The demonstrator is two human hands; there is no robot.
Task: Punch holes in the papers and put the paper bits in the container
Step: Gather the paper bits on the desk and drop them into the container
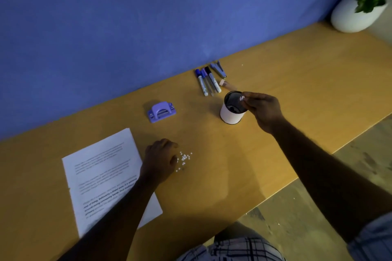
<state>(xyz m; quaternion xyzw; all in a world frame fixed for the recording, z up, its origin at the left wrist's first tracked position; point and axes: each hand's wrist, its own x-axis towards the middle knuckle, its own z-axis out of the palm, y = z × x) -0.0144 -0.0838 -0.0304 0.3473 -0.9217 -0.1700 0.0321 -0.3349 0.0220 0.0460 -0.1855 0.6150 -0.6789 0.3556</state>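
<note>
A white round container [231, 115] with a dark inside stands on the wooden desk [275, 82]. My right hand [263, 110] hovers over its rim and pinches a few white paper bits [242, 98] between the fingertips. A small pile of several white paper bits [184, 158] lies on the desk near the front. My left hand [160, 159] rests beside that pile with curled fingers touching its left edge. Printed papers [101, 174] lie at the left, partly under my left forearm. A purple hole punch [161, 111] sits behind them.
Three markers [206, 82] and a blue stapler [218, 68] lie near the blue wall, behind the container. A white plant pot [354, 15] stands at the far right corner. The desk's front edge runs diagonally at the right, with floor beyond it.
</note>
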